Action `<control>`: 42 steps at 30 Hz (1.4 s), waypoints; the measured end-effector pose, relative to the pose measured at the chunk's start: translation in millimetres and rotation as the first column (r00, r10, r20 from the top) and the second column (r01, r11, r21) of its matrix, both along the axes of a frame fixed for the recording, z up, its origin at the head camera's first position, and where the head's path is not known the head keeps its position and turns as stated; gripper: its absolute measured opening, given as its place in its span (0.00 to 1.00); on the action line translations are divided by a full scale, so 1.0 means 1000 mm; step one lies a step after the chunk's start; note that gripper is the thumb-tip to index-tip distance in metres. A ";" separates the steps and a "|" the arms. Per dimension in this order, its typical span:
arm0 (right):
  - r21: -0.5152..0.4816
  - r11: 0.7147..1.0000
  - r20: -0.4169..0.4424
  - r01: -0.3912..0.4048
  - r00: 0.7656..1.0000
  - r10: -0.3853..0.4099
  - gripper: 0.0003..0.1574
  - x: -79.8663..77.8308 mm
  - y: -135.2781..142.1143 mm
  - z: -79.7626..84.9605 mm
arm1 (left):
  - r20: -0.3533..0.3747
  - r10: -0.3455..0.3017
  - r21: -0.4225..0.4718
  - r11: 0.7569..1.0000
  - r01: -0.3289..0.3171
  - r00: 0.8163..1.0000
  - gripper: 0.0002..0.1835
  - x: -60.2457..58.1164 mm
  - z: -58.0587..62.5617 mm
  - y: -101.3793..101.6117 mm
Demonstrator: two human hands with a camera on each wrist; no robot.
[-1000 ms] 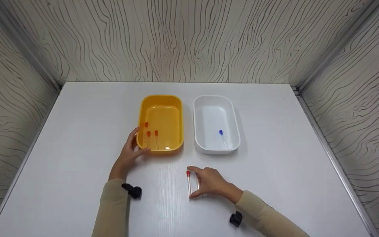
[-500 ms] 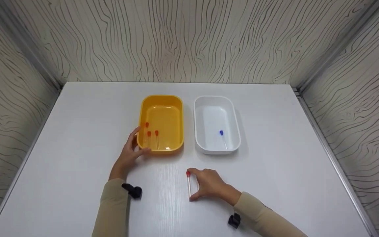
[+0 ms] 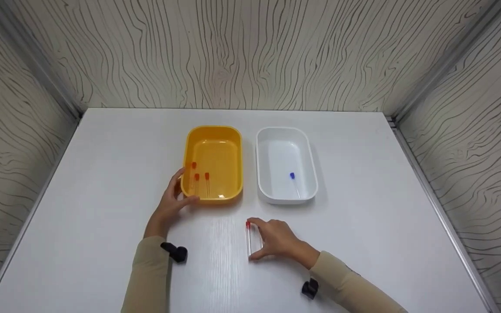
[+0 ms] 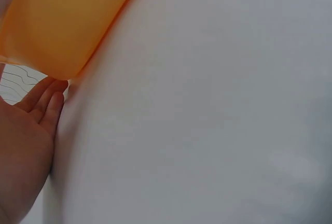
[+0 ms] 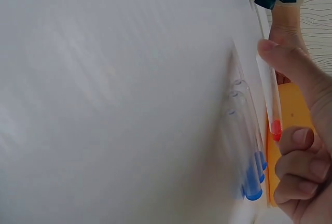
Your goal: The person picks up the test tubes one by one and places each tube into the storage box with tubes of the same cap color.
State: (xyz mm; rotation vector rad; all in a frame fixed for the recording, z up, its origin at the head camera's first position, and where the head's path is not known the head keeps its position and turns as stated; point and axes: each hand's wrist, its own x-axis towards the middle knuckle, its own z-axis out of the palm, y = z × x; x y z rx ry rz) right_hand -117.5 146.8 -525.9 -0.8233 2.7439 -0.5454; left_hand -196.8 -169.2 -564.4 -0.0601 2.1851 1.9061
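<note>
My left hand (image 3: pixel 170 206) holds the near left corner of a yellow bin (image 3: pixel 218 150), thumb at its front rim and fingers along its left wall. In the left wrist view, the fingertips reach the base of the bin. Between thumb and index finger my right hand (image 3: pixel 278 239) pinches a clear test tube (image 3: pixel 249 243) by its ends, red cap (image 5: pixel 276 128) at the index finger. Inside the yellow bin lie several red-capped test tubes (image 3: pixel 207 184). Several blue-capped test tubes (image 5: pixel 244 136) lie side by side under my right hand, mostly hidden by it in the head view.
Right of the yellow bin stands a white bin (image 3: pixel 286 201) with a blue-capped test tube (image 3: pixel 294 181) in it. Both bins sit on a white table (image 3: pixel 363 195), with wood-patterned panels (image 3: pixel 233 52) behind and at the sides.
My right hand dips slightly toward me, then moves a little away, up toward the bins, with the red-capped test tube still pinched. My left hand and both bins stay where they were.
</note>
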 end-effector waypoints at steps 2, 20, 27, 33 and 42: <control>-0.012 1.000 -0.003 0.004 1.000 -0.004 0.57 -0.002 0.000 0.002 | 0.004 0.000 0.003 1.000 0.000 1.000 0.50 0.000 0.000 0.000; -0.123 0.992 -0.021 0.021 1.000 -0.023 0.58 -0.016 -0.005 0.027 | 0.001 0.003 0.005 1.000 -0.003 1.000 0.51 0.001 0.000 0.000; -0.172 0.985 0.001 0.026 1.000 -0.026 0.58 -0.024 -0.007 0.038 | -0.031 -0.018 0.039 0.999 0.020 0.999 0.49 0.003 0.001 -0.002; -0.186 0.982 -0.005 0.029 1.000 -0.031 0.58 -0.032 -0.013 0.044 | -0.035 -0.007 0.016 1.000 0.008 0.999 0.48 0.002 0.000 -0.002; -0.178 0.982 0.030 0.069 0.997 -0.064 0.58 -0.044 -0.022 0.054 | 0.001 0.000 0.000 1.000 0.000 1.000 0.48 0.002 0.001 0.000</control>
